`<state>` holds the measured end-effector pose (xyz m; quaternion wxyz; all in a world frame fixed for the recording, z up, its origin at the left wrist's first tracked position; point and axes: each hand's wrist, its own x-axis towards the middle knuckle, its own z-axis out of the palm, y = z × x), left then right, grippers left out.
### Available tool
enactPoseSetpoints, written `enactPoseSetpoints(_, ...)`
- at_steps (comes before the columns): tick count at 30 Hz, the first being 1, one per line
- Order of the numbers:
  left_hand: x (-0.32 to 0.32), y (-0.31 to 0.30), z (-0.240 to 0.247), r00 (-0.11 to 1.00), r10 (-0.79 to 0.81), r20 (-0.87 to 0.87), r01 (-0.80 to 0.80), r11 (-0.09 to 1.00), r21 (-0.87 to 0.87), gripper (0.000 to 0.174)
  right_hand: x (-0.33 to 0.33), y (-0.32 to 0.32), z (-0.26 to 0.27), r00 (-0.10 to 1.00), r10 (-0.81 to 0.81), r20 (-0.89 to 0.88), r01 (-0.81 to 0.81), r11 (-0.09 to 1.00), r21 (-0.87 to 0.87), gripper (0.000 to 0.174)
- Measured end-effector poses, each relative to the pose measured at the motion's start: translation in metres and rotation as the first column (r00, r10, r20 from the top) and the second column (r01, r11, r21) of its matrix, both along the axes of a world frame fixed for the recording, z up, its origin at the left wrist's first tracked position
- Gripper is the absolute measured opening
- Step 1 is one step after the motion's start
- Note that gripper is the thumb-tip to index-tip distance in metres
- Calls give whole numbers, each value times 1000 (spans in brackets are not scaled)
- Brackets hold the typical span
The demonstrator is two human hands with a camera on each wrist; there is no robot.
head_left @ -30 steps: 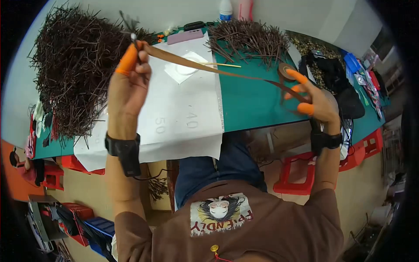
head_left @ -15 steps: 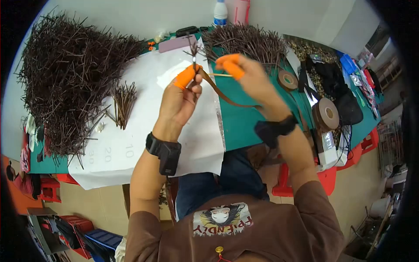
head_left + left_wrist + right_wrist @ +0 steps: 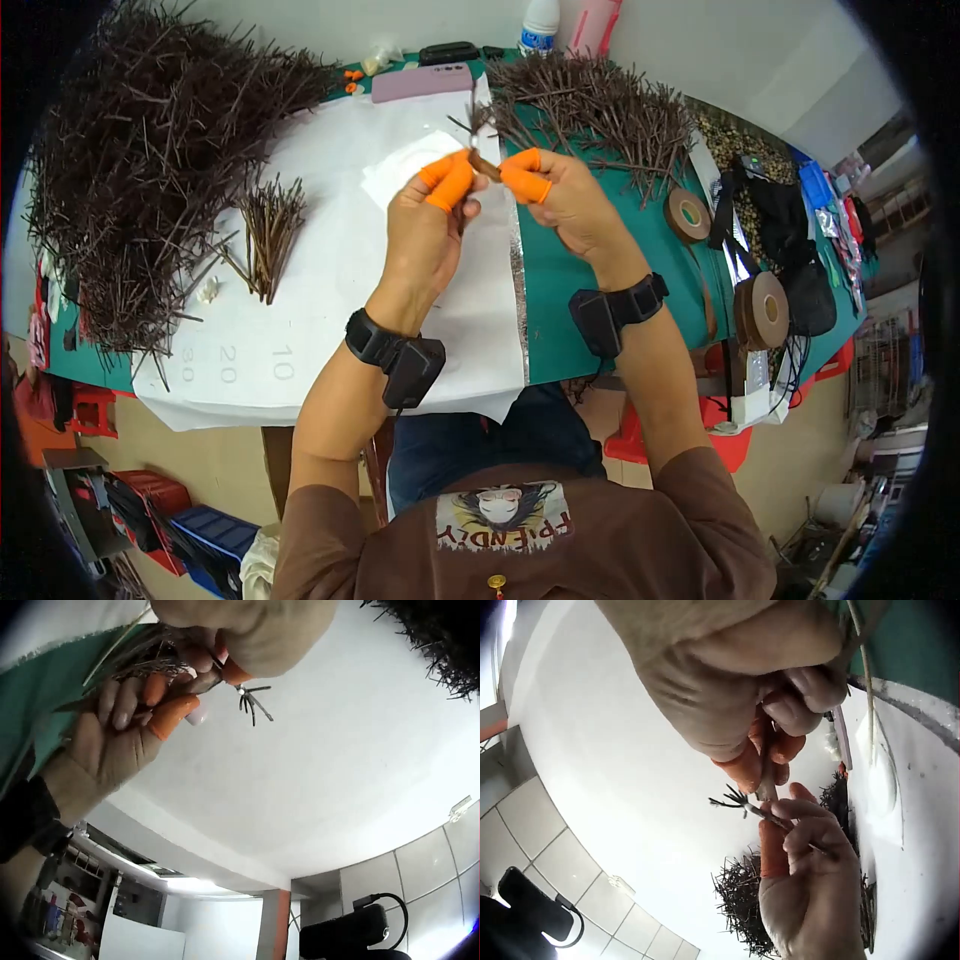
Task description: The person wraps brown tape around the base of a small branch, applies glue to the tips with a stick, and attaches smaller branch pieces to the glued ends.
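Note:
My left hand (image 3: 425, 225), with orange covers on thumb and finger, pinches a thin dark stem whose branched tip (image 3: 474, 122) points up. In the right wrist view the stem's spread tip (image 3: 735, 799) sticks out beyond the left fingers. Close beside it, my right hand (image 3: 575, 205) pinches brown tape (image 3: 485, 167) between orange-covered thumb and finger, at the stem. In the left wrist view the right hand (image 3: 112, 746) is below the left hand (image 3: 255, 630), near the stem's tip (image 3: 253, 701). The exact contact of tape and stem is partly hidden by fingers.
A large twig pile (image 3: 150, 170) stands at left, a small bundle (image 3: 268, 240) on the white sheet (image 3: 340, 300), and more twigs (image 3: 610, 110) behind. Tape rolls (image 3: 688, 215) lie at right on the green mat (image 3: 570, 300). A purple phone (image 3: 421, 83) lies at the back.
My left hand has moved right with the stem, toward the middle. My right hand has come in from the right to meet it, and the long stretch of tape between the hands has become short.

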<state>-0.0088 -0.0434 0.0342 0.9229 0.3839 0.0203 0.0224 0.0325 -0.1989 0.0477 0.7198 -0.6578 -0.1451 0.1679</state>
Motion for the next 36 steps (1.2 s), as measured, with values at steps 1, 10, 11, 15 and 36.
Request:
enactPoseSetpoints(1,1,2,1,998,53,-15,-53,998,-15,19,0,0,1,1000,-14,-4,14,1000,-1,13)
enactPoseSetpoints(10,1,6,-17,991,13,-134,8,987,158,16,4,2,-24,987,2,-162,27,985,173,22)
enactPoseSetpoints(11,2,6,-18,989,-11,-147,33,989,144,16,4,2,-25,978,-5,-207,43,983,178,23)
enactPoseSetpoints(15,1,3,-20,979,-10,-205,46,984,171,14,-1,2,-24,978,29,-208,18,975,222,15)
enactPoseSetpoints(36,2,6,-16,965,120,-235,-50,958,284,16,-13,6,-20,823,96,559,179,891,-418,30)
